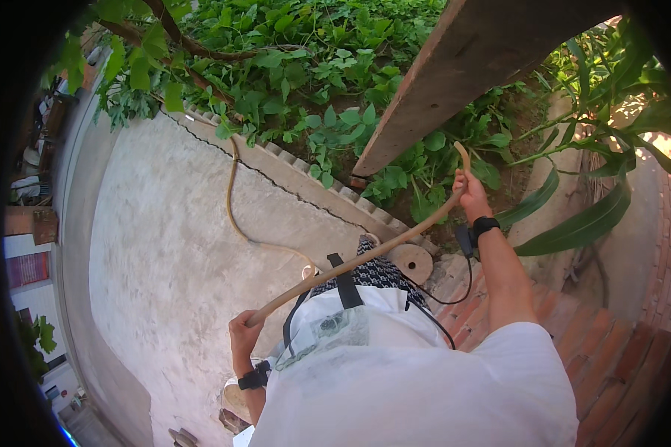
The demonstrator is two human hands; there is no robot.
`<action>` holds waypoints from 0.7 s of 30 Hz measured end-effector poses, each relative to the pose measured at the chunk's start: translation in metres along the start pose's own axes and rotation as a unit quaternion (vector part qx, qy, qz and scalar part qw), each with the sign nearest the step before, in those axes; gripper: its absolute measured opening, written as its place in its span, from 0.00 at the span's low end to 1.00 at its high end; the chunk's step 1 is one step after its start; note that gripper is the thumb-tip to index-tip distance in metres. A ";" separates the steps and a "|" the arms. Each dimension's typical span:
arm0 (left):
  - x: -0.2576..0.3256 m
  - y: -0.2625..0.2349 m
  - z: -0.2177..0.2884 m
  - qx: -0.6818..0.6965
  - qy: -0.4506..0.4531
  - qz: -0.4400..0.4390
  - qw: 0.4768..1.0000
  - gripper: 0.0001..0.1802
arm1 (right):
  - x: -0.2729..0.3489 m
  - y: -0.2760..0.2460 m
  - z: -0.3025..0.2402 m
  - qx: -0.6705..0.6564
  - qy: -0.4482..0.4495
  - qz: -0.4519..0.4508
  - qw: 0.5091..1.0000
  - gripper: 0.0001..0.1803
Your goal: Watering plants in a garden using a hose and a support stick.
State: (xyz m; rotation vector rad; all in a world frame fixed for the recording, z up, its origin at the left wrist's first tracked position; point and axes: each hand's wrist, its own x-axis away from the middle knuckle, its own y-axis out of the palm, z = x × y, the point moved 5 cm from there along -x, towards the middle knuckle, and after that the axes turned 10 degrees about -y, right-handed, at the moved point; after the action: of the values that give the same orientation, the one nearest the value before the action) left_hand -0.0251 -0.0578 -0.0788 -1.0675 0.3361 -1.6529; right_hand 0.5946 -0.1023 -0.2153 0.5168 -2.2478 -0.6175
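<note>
1. A tan hose [365, 258] runs slantwise in front of the person's body, from the left hand at the lower left up to the right hand at the upper right.
2. The left hand [244, 339] has its grip curled round the hose's lower stretch, above the pale concrete floor [149, 223]; whether any hose goes on beyond it cannot be told.
3. The right hand [471, 195] has its grip wrapped round the hose near its upper end, and a short curved piece sticks out past the fingers, in front of the leafy plants [291, 89].
4. A thinner-looking length of tan tubing [232, 201] lies winding on the floor; whether it joins the held hose is unclear.
5. Each wrist wears a black band, and a black cable [455, 302] loops down from the device at the right wrist.
6. A thick beam [484, 67] slants over the bed beyond the hands, with long green leaves [581, 223] to its right.
7. Red brick paving [596, 343] spreads beside the person's right arm.
</note>
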 end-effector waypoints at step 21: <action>0.019 0.031 0.008 0.004 -0.030 -0.026 0.999 0.10 | -0.035 0.082 -0.027 0.042 -0.043 -0.050 0.997 0.09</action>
State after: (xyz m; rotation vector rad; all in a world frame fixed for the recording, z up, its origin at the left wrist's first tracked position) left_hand 0.0009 -0.0842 -0.0865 -1.1251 0.2637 -1.6626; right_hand 0.6234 -0.0254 -0.1717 0.6603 -2.3489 -0.6087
